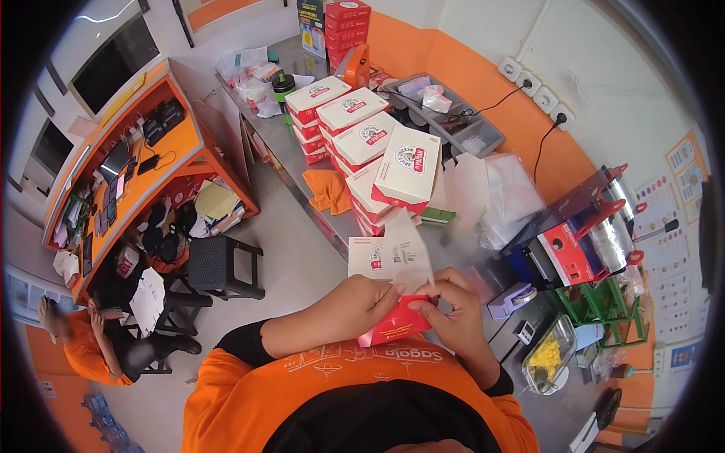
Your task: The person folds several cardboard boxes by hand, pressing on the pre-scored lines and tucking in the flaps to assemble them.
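A partly folded cardboard food box, with a red side panel (396, 324) and a pale raised flap (409, 249), is held close against my body. My left hand (362, 300) grips its near left edge, thumb pressed by the top of the red panel. At the right corner of that panel, my right hand (453, 308) pinches the cardboard between thumb and bent fingers. Just beyond stand stacks of assembled white-and-red boxes (365, 139); a tilted one (409, 164) tops the nearest pile. Part of the held box is hidden by my hands.
An orange cloth (327, 191) lies left of the stacks on the metal table (272, 136). Rightward are plastic bags (512, 195), a cup-sealing machine (566, 249), a tape dispenser (511, 300) and a clear tray with yellow contents (546, 357). Another person (93, 345) sits at left.
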Demonstrator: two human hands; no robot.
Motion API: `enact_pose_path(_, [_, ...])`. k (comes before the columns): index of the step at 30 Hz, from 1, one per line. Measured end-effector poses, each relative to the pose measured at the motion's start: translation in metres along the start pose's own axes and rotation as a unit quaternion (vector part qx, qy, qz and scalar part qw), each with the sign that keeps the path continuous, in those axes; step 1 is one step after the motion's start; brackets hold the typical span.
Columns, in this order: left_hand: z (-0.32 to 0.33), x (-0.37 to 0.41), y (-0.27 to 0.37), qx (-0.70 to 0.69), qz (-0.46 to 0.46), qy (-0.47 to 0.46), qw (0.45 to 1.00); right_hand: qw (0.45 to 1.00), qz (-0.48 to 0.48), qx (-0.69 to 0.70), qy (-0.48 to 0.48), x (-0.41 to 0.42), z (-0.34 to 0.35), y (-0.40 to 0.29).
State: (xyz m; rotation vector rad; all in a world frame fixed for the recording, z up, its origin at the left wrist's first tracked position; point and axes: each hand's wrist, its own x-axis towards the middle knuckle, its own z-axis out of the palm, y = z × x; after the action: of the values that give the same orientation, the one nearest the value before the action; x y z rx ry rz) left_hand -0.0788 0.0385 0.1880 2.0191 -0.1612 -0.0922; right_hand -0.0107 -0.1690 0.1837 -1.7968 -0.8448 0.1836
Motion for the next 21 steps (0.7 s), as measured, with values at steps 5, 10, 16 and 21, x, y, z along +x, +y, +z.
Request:
enact_pose_path(5, [-0.004, 0.002, -0.001, 0.033, -0.020, 0.022, 0.999, 0.998, -0.031, -0.048, -0.041, -0.001, 0.004, 0.005])
enact_pose_path(10, [-0.008, 0.005, -0.002, 0.013, -0.041, 0.067, 0.997, 0.982, -0.111, -0.140, -0.058, 0.008, 0.007, -0.013])
enact_pose_path(16, [-0.012, 0.007, -0.006, -0.051, -0.005, 0.083, 0.995, 0.933, -0.219, -0.283, -0.044, 0.012, 0.004, -0.006])
enact_pose_path(21, [-0.018, 0.031, -0.042, -0.059, 0.136, 0.384, 0.911, 0.951, -0.227, -0.203, 0.057, -0.008, -0.030, 0.018])
